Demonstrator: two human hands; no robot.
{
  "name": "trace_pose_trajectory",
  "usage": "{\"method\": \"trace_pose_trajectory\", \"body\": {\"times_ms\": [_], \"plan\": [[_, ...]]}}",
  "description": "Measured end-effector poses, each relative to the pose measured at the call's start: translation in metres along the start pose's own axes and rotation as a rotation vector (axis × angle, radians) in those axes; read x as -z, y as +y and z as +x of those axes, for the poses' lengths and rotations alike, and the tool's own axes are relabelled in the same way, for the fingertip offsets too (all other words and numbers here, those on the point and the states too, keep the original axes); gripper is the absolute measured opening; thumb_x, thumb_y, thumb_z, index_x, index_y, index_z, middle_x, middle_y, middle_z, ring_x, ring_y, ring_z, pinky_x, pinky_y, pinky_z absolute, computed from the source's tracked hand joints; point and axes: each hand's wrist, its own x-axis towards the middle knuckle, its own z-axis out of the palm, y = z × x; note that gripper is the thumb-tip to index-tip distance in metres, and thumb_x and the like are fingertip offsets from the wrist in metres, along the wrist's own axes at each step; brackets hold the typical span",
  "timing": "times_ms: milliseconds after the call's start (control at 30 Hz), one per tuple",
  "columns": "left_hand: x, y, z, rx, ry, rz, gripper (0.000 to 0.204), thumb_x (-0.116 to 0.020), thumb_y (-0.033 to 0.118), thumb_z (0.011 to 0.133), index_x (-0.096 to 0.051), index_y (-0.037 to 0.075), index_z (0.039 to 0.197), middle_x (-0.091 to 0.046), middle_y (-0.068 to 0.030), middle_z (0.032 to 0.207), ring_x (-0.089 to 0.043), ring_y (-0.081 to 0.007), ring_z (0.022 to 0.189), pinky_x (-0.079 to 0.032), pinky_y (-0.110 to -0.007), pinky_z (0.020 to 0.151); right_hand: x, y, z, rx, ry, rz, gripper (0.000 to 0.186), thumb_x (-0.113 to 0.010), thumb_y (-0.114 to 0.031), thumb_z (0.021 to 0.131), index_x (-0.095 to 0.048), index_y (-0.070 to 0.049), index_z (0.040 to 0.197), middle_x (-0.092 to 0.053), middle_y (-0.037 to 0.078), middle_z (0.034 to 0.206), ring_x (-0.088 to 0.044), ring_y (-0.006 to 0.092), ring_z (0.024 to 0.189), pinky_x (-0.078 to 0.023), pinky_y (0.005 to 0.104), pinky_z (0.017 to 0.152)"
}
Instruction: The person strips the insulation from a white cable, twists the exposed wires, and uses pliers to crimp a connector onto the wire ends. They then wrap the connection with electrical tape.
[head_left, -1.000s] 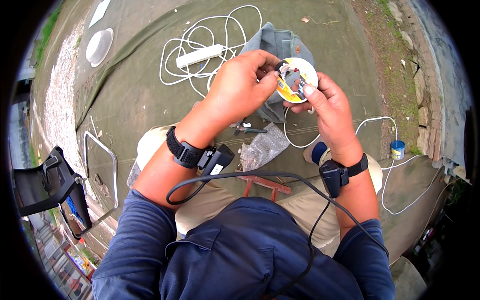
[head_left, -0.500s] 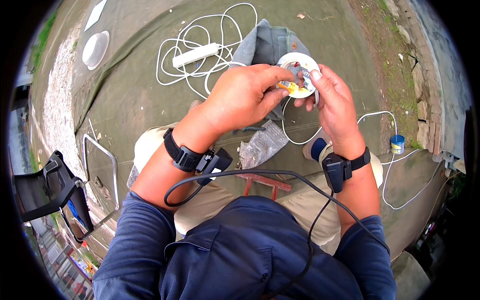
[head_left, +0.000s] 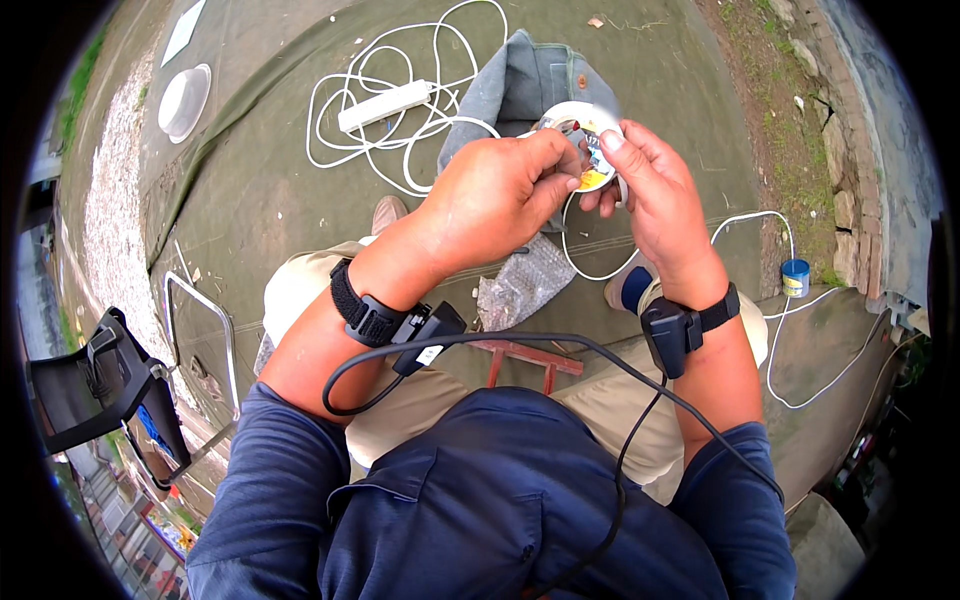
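Note:
A white ring-shaped roll that looks like tape (head_left: 571, 114) is up in front of me, with a yellow and printed label inside it. My right hand (head_left: 655, 190) grips its right side, thumb on the face and fingers curled behind. At the roll's left inner side, the thumb and index finger of my left hand (head_left: 495, 190) are closed in a pinch; what lies between their tips is mostly hidden. Beyond the roll a grey-blue cloth bag (head_left: 530, 75) lies on the ground sheet. Below my hands rests a clear bubble-wrap pouch (head_left: 525, 285).
A white power strip (head_left: 385, 107) lies amid its coiled white cable at far left. Left stand a white bowl (head_left: 184, 103) and a black chair-like frame (head_left: 105, 385). A blue can (head_left: 795, 278) with white cord sits right. A red metal stool frame (head_left: 535, 355) shows between my legs.
The roll has tilted and shifted slightly left, and its upper right edge is blurred. My left hand's fingers have curled in closer; the right hand has turned a little and still grips the roll.

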Motion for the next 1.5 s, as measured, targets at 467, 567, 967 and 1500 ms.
{"method": "trace_pose_trajectory", "body": {"times_ms": [467, 567, 967, 1500], "plan": [[-0.005, -0.002, 0.003, -0.185, 0.054, 0.292, 0.015, -0.068, 0.007, 0.086, -0.057, 0.007, 0.096, -0.066, -0.0128, 0.075, -0.065, -0.0342, 0.063, -0.051, -0.042, 0.054, 0.003, 0.006, 0.003, -0.114, 0.015, 0.254, 0.036, -0.056, -0.036, 0.103, -0.065, -0.001, 0.11, -0.07, 0.006, 0.089, -0.066, 0.0129, 0.068, -0.051, 0.0238, 0.06], [-0.011, 0.005, 0.003, -0.289, 0.117, 0.233, 0.017, -0.068, 0.006, 0.083, -0.056, 0.006, 0.095, -0.065, -0.0121, 0.075, -0.065, -0.0345, 0.062, -0.051, -0.042, 0.054, 0.011, 0.01, 0.008, -0.14, 0.081, 0.404, 0.036, -0.054, -0.033, 0.104, -0.065, -0.001, 0.113, -0.072, 0.008, 0.093, -0.069, 0.0145, 0.07, -0.055, 0.0253, 0.061], [-0.006, 0.004, 0.002, -0.169, 0.099, 0.206, 0.012, -0.074, 0.009, 0.086, -0.065, 0.006, 0.094, -0.062, -0.0068, 0.078, -0.06, -0.0222, 0.061, -0.048, -0.033, 0.055, 0.021, -0.003, 0.005, 0.005, 0.104, 0.277, 0.036, -0.054, -0.032, 0.105, -0.063, 0.0, 0.115, -0.072, 0.01, 0.095, -0.071, 0.0156, 0.072, -0.056, 0.0241, 0.063], [-0.013, -0.001, 0.004, -0.209, 0.243, 0.323, 0.021, -0.074, 0.003, 0.082, -0.07, 0.009, 0.102, -0.063, -0.0086, 0.085, -0.064, -0.0266, 0.07, -0.05, -0.036, 0.06, 0.004, 0.001, 0.005, 0.009, 0.066, 0.14, 0.036, -0.055, -0.035, 0.105, -0.062, -0.002, 0.117, -0.072, 0.007, 0.097, -0.07, 0.0136, 0.076, -0.055, 0.0243, 0.067]]}}
